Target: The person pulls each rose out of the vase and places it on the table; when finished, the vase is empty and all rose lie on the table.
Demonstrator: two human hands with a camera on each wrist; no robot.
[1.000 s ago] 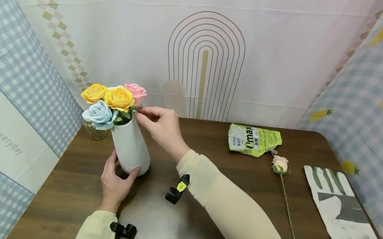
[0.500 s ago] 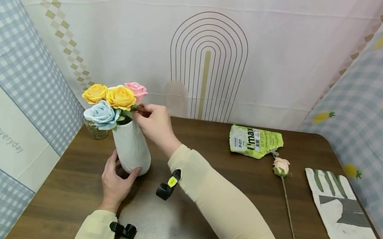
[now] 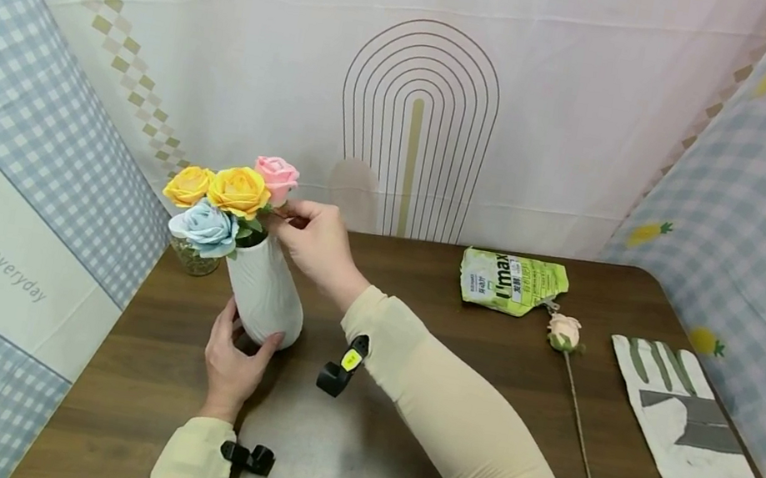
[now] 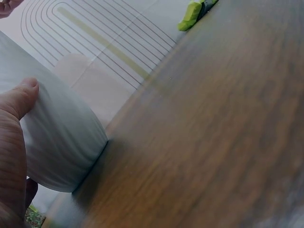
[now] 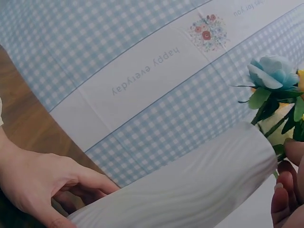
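A white, rippled vase (image 3: pixel 264 295) stands on the table, its mouth filled with artificial roses. My left hand (image 3: pixel 232 366) grips it low down, with the thumb (image 4: pixel 28 90) against the ribbed side. At the rim, my right hand (image 3: pixel 317 243) pinches the stem of the pink rose (image 3: pixel 277 177), just under the bloom; the fingers hide most of that stem. Two yellow roses (image 3: pixel 239 190) and a light blue rose (image 3: pixel 205 229) lean out on the left side. In the right wrist view the blue rose (image 5: pixel 271 72) and green leaves (image 5: pixel 259 99) rise from the mouth.
Behind the vase is a glass jar (image 3: pixel 195 262), partly covered by the blooms. A green and white packet (image 3: pixel 512 284) lies at the back of the table. To its right are a long-stemmed cream rose (image 3: pixel 563 332) and a white-and-grey glove (image 3: pixel 692 435).
The pink rose has risen slightly and shifted a little right, with my right hand at its stem. My left hand keeps its hold on the vase, which stays in place.
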